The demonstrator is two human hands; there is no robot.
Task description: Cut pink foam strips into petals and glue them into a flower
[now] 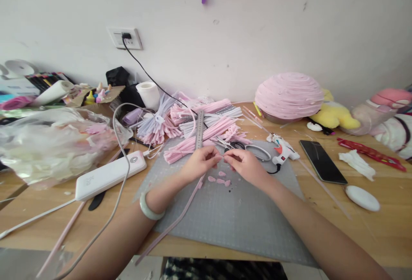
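Note:
My left hand (203,162), with a pale bangle (148,208) at the wrist, is closed in a pinch. Close by on its right, my right hand (245,165) is pinched too, the fingertips of both almost meeting. Whatever lies between the fingers is too small to make out. Below them, several small pink loops (220,181) rest on the grey cutting mat (244,224). A long pink pipe cleaner (180,217) runs from under my left hand toward the mat's front edge. Black-and-grey scissors (260,153) lie just behind my right hand, beside a white glue gun (283,150).
Bundles of pink pipe cleaners (212,132) and a steel ruler (199,129) lie behind the hands. At left are a white power bank (111,176), its cable and a plastic bag (58,142). A phone (322,161), white case (362,198) and pink dome (289,95) are at right.

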